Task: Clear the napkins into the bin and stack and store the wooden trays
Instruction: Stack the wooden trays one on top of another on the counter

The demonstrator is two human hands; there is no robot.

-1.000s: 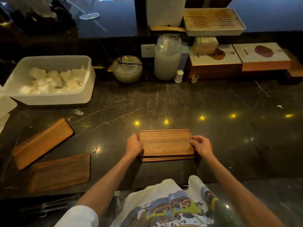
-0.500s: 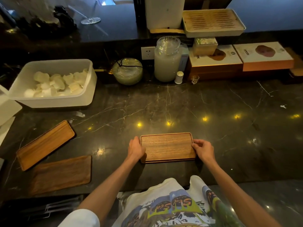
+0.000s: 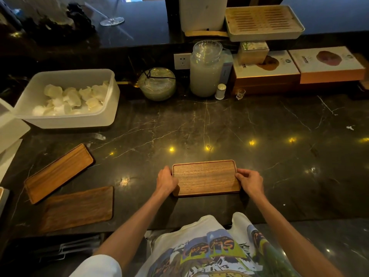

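Note:
A wooden tray [image 3: 205, 177] lies flat on the dark marble counter right in front of me. My left hand [image 3: 165, 180] grips its left end and my right hand [image 3: 249, 181] grips its right end, fingers curled over the rim. Whether another tray lies under it is hidden. Two more wooden trays lie at the left: one angled [image 3: 59, 172], one darker near the counter's front edge [image 3: 79, 208]. The white plastic bin [image 3: 65, 120] at the back left holds several crumpled white napkins [image 3: 73, 98].
Along the back wall stand a glass bowl [image 3: 157, 83], a tall glass jar [image 3: 206, 70], a small white bottle [image 3: 220, 91], a shot glass [image 3: 240, 94] and flat boxes [image 3: 265, 70]. A slatted tray [image 3: 263, 23] sits on the upper ledge. A white lid [image 3: 10, 128] lies far left.
A second tray edge showed under the top tray's front a second ago; now only one outline shows. Both hands stay at the tray's ends.

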